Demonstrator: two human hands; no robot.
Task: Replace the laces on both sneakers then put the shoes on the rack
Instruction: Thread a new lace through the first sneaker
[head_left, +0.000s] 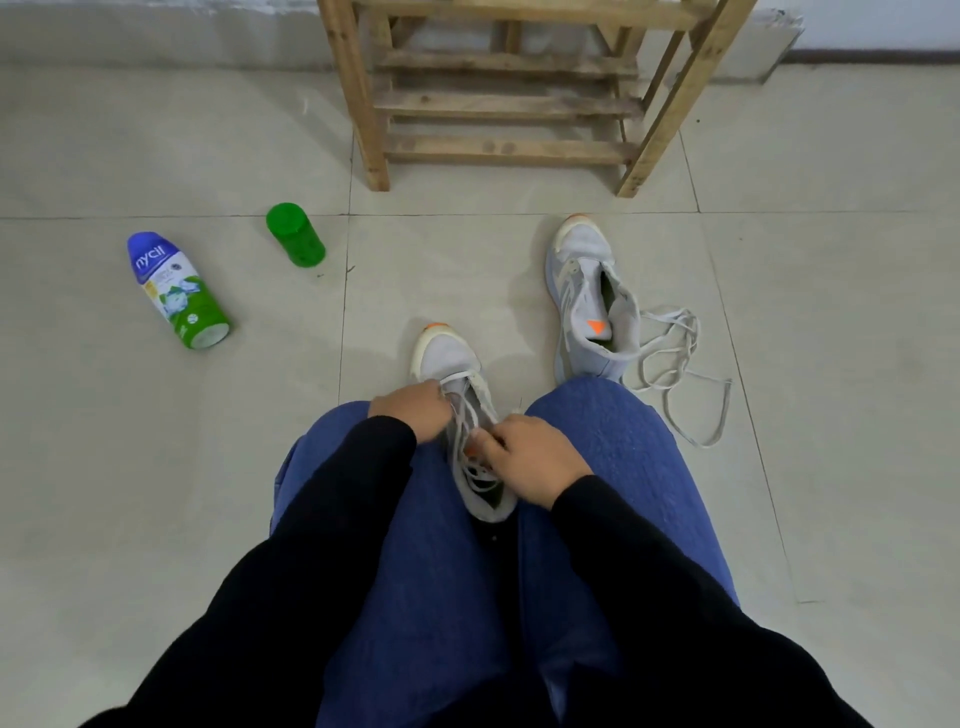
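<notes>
Pinching lace (460, 377) on a sneaker (447, 358), left hand (410, 410) and right hand (530, 462) sit above tiled floor (208, 467).

This looks like a plain room in a home: pale tiled floor (156, 467), a rough wooden slatted rack (498, 104) standing against a whitish wall (156, 21), a worn grey sneaker (587, 301) just before the rack, and a powder bottle (176, 291) and green jar (295, 235) lying to its left.

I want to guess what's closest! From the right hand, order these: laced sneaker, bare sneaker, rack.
1. Laced sneaker, between the knees; right hand pinches its lace.
2. Bare sneaker, ahead and right.
3. Rack, farthest ahead, by the wall.
</notes>
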